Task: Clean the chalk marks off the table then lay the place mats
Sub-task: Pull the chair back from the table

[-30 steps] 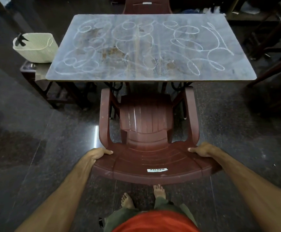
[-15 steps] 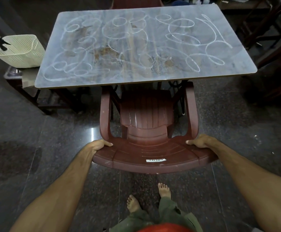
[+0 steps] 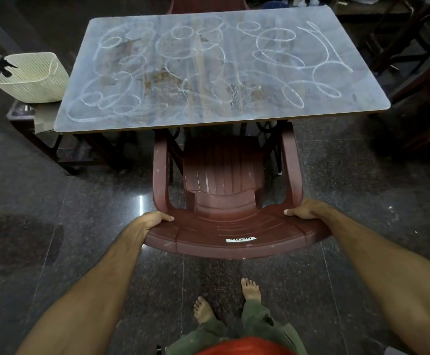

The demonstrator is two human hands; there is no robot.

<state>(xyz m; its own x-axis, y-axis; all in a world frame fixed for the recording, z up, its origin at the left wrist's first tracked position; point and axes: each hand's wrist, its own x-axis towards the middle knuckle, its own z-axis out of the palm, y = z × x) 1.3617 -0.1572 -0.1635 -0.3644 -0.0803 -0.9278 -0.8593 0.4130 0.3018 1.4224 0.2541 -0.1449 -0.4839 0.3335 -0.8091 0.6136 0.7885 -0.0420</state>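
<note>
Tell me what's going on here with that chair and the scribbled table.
A person stands barefoot behind a maroon plastic armchair, gripping the top of its backrest with the left hand and the right hand. The chair's front is tucked under the near edge of a grey rectangular table. White chalk loops and scribbles cover the tabletop, so no cleaning has begun, and no place mats are in view. A cream slatted plastic basket sits on a low stand beside the table's left side.

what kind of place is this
Probably a simple eatery or dining hall, though a home is possible. A laminate table scrawled with chalk has maroon plastic chairs at both ends, more dark wooden furniture crowds the right, and the floor is polished granite.
</note>
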